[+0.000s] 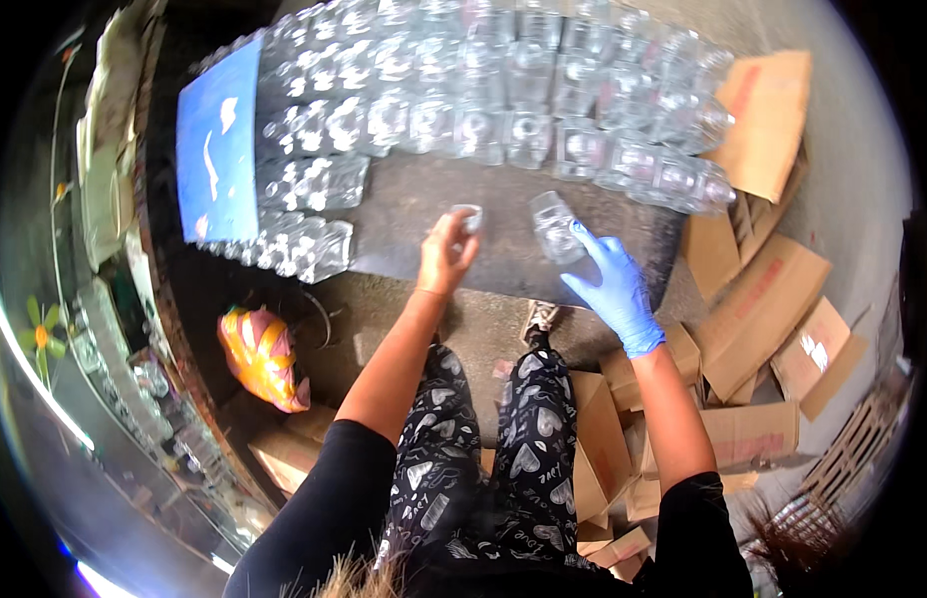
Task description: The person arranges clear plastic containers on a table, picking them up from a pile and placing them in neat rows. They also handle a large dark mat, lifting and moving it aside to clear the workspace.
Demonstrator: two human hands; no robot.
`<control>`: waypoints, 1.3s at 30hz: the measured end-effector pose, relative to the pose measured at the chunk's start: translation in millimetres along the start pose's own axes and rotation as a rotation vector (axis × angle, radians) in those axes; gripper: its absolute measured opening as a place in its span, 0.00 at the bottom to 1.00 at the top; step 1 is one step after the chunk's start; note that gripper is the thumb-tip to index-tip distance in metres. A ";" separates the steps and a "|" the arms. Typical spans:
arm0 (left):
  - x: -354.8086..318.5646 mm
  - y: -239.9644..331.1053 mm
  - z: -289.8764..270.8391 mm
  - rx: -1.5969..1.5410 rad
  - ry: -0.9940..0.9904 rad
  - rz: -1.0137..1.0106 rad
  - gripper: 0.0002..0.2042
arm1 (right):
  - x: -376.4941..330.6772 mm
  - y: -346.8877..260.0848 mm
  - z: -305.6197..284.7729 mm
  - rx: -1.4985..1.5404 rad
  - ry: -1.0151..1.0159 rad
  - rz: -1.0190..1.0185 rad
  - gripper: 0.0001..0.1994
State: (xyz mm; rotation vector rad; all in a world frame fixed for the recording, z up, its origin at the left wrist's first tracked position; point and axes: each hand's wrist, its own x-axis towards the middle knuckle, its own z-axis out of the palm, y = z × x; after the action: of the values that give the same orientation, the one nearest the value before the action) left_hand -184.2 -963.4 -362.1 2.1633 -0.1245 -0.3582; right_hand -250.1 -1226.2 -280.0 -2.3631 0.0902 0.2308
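Observation:
My bare left hand [447, 255] is closed around a small clear piece [468, 216] above the dark tabletop [413, 199]; the fingers hide part of it, so its exact kind is unclear. Just to the right, a clear, bottle-shaped container [555, 228] lies slantwise on the same surface. My right hand [613, 287], in a blue glove, reaches to this container's right side. Its fingertips touch or nearly touch the edge, while thumb and fingers are spread apart.
Rows of similar clear containers [478, 130] line the table's far side and left part. A blue panel [220, 145] stands at the left end. Cardboard boxes [762, 314] crowd the floor at right. A yellow and pink bundle [262, 359] sits below the table at left.

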 end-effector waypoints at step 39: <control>76.8 -81.2 -164.3 0.249 0.035 0.206 0.14 | 132.4 -163.1 209.3 -0.119 0.259 -0.016 0.14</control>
State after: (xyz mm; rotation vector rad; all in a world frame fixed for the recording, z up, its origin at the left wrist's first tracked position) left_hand -65.2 -804.4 -354.9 2.3734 -0.3867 -0.1941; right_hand -127.8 -963.2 -341.6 -2.5002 0.1853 -0.0808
